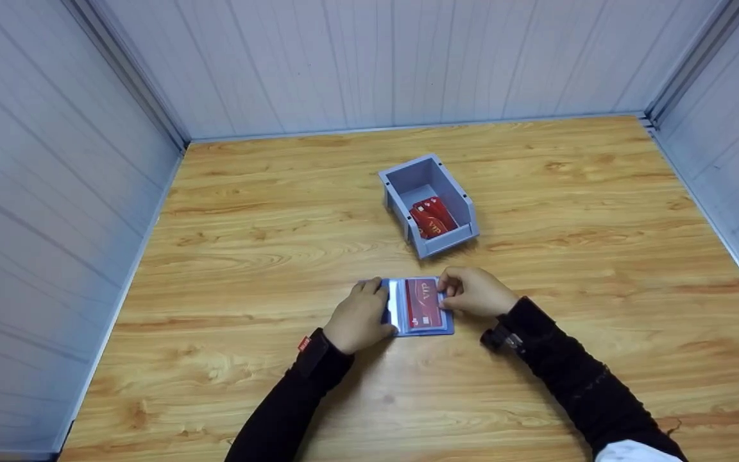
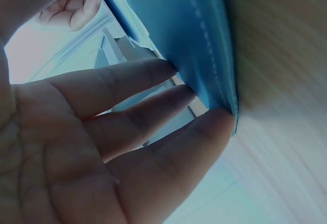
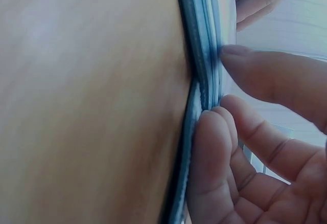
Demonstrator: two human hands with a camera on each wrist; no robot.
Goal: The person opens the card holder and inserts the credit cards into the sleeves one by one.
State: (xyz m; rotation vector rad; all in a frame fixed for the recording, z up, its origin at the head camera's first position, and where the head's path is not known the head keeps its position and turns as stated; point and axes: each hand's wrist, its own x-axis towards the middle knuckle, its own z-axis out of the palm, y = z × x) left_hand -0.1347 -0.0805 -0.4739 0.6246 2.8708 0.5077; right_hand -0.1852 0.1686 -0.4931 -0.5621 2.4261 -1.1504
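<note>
A blue card holder (image 1: 448, 326) lies spread on the table, a red VIP card (image 1: 423, 303) showing through the clear sleeve on its right side. My left hand (image 1: 358, 314) rests on its left cover; in the left wrist view, nearly straight fingers (image 2: 138, 124) touch the stitched blue cover (image 2: 176, 24). At the right edge, my right hand (image 1: 475, 292) pinches the sleeve pages (image 3: 207, 35). Its thumb (image 3: 276, 75) lies on the upper pages while curled fingers (image 3: 209, 142) meet their edge, just above the back cover.
Behind the card holder stands a grey open-front bin (image 1: 450, 242) with several red cards (image 1: 433, 218) inside. The wood-grain table (image 1: 247, 256) is enclosed by pale panel walls (image 1: 356, 64) at the back and both sides.
</note>
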